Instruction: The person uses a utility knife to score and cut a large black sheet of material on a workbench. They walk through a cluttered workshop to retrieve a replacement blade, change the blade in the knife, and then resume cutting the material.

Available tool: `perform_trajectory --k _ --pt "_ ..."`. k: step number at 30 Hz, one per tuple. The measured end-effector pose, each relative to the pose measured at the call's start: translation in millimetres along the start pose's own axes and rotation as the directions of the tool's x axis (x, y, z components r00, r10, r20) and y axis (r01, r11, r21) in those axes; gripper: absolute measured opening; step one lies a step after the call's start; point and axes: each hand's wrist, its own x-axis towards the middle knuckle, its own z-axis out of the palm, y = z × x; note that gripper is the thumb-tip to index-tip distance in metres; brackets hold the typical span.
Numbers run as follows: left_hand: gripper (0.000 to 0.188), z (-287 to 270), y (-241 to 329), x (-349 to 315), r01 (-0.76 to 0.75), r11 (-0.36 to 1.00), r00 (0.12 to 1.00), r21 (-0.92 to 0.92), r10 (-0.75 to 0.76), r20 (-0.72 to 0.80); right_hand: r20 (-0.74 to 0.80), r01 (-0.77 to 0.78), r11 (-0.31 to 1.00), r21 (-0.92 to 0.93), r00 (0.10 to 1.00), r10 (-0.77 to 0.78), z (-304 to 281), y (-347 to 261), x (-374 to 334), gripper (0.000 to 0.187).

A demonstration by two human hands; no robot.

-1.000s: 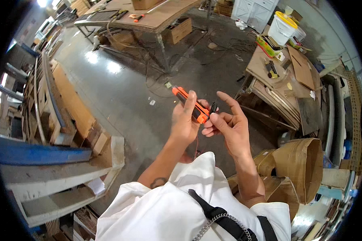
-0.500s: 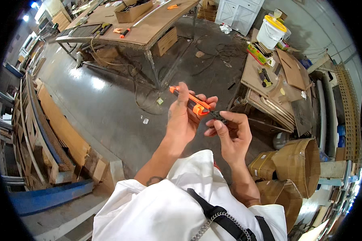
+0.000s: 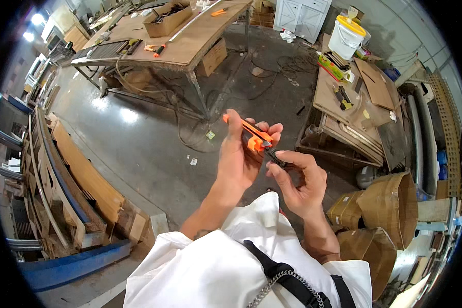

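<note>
My left hand (image 3: pixel 234 163) is closed around an orange and dark utility knife (image 3: pixel 255 143), in front of my chest, with the thumb along its side. The knife slants down to the right, and a bit of bare metal shows at its lower end. My right hand (image 3: pixel 304 185) pinches a small dark piece (image 3: pixel 275 158) between thumb and fingertips. That piece meets the lower end of the knife; whether it is joined to it I cannot tell.
Ahead stands a large worktable (image 3: pixel 210 38) with a cardboard box (image 3: pixel 165 20) and tools. A low bench (image 3: pixel 339 120) with panels and a white bucket (image 3: pixel 346 38) is at right. Cartons (image 3: pixel 390 205) stand near right; stacked boards (image 3: pixel 87 169) lie left. A hose (image 3: pixel 179 128) crosses the floor.
Both hands have shifted slightly right and down in the picture, as has most of the surrounding scene. The knife and the dark piece stay held, end to end.
</note>
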Motion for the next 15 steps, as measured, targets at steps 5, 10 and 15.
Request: perform_trajectory --k 5,10,15 --pt "0.051 7 0 1 -0.101 0.989 0.993 0.111 0.093 0.069 0.001 0.005 1.0 -0.008 1.0 -0.005 -7 -2 5 0.03" --pt "0.052 6 -4 4 -0.165 0.968 0.979 0.189 0.138 0.149 -0.017 0.026 1.0 0.003 1.0 -0.026 -11 -2 7 0.028" --pt "0.052 10 -9 9 -0.183 0.975 0.957 0.122 0.149 0.25 -0.006 0.052 0.999 0.013 0.999 -0.052 -18 -9 8 0.029"
